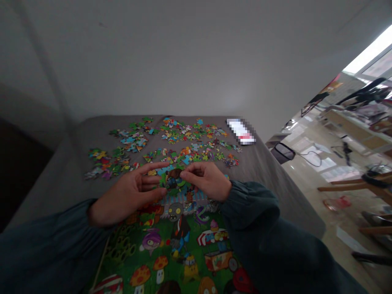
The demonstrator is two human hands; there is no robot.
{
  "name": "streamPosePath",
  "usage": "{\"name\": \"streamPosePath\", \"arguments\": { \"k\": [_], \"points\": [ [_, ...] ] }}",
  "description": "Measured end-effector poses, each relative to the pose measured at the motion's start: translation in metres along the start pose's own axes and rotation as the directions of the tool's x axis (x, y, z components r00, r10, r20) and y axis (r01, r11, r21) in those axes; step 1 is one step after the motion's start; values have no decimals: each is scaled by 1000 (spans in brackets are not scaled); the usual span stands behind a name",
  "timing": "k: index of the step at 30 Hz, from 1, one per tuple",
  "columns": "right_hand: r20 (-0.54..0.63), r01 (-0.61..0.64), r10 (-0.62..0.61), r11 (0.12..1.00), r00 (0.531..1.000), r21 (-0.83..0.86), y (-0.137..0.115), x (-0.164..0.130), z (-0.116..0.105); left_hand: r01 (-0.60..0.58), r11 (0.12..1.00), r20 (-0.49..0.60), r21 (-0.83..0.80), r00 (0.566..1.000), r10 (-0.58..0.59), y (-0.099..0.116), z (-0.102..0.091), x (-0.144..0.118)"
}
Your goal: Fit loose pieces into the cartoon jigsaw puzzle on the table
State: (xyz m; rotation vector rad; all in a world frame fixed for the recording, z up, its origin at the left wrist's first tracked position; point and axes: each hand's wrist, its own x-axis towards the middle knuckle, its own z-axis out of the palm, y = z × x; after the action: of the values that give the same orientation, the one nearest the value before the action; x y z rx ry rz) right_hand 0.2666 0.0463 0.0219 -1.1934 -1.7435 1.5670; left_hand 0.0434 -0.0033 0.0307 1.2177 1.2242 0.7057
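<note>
My right hand [203,179] pinches a dark brown jigsaw piece [174,174] between thumb and fingers, over the upper part of a picture board [165,241]. My left hand [134,192] is held just left of that piece, its fingers stretched out and spread. The left fingertips come close to the piece; whether they touch it I cannot tell. Green and blue pieces show under and around the fingertips. Below both hands, the board carries a cartoon scene with a grey zombie, mushrooms and a cart on green ground.
Many loose jigsaw pieces [186,155] lie in clusters beyond my hands, with another group [105,163] at the left. A phone with a lit screen [241,131] rests at the back right of the grey-covered table [269,171]. A pale wall [159,61] stands behind.
</note>
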Motion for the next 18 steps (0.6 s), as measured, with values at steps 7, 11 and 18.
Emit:
{"name": "streamPosePath", "arguments": {
  "k": [7, 11, 18],
  "points": [
    [-33, 87, -87, 996, 996, 7, 1, 0, 1, -12, 998, -55, 63, 998, 16, -2, -1, 0],
    [-41, 100, -99, 995, 994, 8, 0, -1, 1, -12, 998, -73, 54, 997, 16, 1, 1, -1],
    [-52, 111, -109, 993, 993, 27, -2, -1, 4, -33, 994, -117, 108, 992, 46, 3, 2, -2]
  ]
}}
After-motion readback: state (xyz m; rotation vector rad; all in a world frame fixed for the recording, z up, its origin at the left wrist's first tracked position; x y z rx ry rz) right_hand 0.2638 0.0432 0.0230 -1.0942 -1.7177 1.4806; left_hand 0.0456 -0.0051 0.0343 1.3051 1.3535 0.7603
